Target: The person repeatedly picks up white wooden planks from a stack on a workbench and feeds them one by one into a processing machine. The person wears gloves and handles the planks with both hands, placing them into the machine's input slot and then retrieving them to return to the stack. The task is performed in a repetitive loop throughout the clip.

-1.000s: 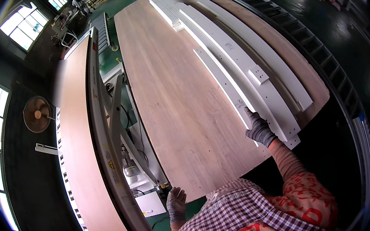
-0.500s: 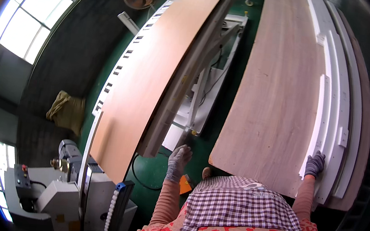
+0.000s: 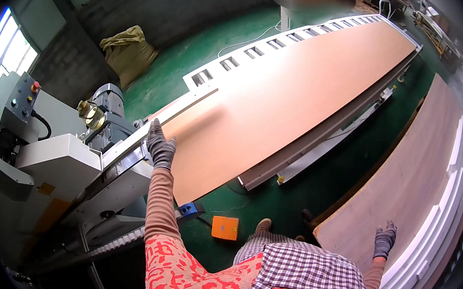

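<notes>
My left hand, in a grey glove, rests at the metal rail beside the near left end of a long peach-coloured board. Its fingers are stretched out, with the thumb apart, and hold nothing. That board lies on a frame, with a white slotted strip along its far side. My right hand, also gloved, is over a brownish wooden panel on the right; its fingers look apart with nothing in them. Whether it touches the panel I cannot tell. Long white strips lie along the panel's right side.
A grey machine with a motor and a control box stands on the left. An orange box is on the green floor by my foot. Behind sits a tan sack. A passage separates board and panel.
My view has swung left. My left hand has moved from the gap between the boards to the machine's rail, opening out. My right hand has come off the white strips onto the panel side.
</notes>
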A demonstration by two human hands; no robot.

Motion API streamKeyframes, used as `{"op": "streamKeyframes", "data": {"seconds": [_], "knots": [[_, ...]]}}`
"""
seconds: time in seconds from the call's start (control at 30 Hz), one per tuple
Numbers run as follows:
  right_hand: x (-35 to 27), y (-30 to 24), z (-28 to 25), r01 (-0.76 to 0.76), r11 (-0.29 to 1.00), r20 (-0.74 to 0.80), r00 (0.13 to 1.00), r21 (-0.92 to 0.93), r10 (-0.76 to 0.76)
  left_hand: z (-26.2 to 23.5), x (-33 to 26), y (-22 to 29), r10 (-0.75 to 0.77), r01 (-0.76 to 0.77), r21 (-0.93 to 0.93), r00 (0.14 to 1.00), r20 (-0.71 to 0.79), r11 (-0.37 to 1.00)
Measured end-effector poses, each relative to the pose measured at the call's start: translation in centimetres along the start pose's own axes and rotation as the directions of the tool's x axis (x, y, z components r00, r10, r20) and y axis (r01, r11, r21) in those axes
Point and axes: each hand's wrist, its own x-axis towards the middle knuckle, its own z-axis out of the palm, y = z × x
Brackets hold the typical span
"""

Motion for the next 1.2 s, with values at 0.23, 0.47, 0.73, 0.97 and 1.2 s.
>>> {"op": "streamKeyframes", "data": {"seconds": [0.23, 0.47, 0.73, 0.97, 1.2], "knots": [[-1.8, -7.3, -1.9, 0.193, 0.963, 0.126, 0.968, 0.186, -0.219, 1.4, 8.9, -8.1, -0.382, 0.214, 0.365, 0.786, 0.486, 0.906], [-5.3, -9.1, -2.4, 0.216, 0.944, 0.288, 0.914, 0.251, -0.286, 3.1, 8.2, -3.7, -0.056, -0.096, 0.187, 0.738, 0.672, 0.978], [-6.2, -27.4, -9.7, 0.795, 0.578, -0.096, 0.600, 0.184, -0.795, 0.7, -4.0, 20.4, 0.602, -0.509, -0.327, 0.609, 0.517, 0.796], [-5.3, -27.3, -10.0, 0.839, 0.527, 0.039, 0.536, -0.133, -0.843, -3.2, -12.4, 33.3, 0.850, -0.693, -0.495, 0.466, 0.246, 0.524], [-5.6, -16.8, -12.3, 0.585, 0.754, -0.252, 0.714, -0.298, -0.653, -6.4, -15.4, 41.5, 0.973, -0.766, -0.599, 0.178, 0.148, 0.231]]}}
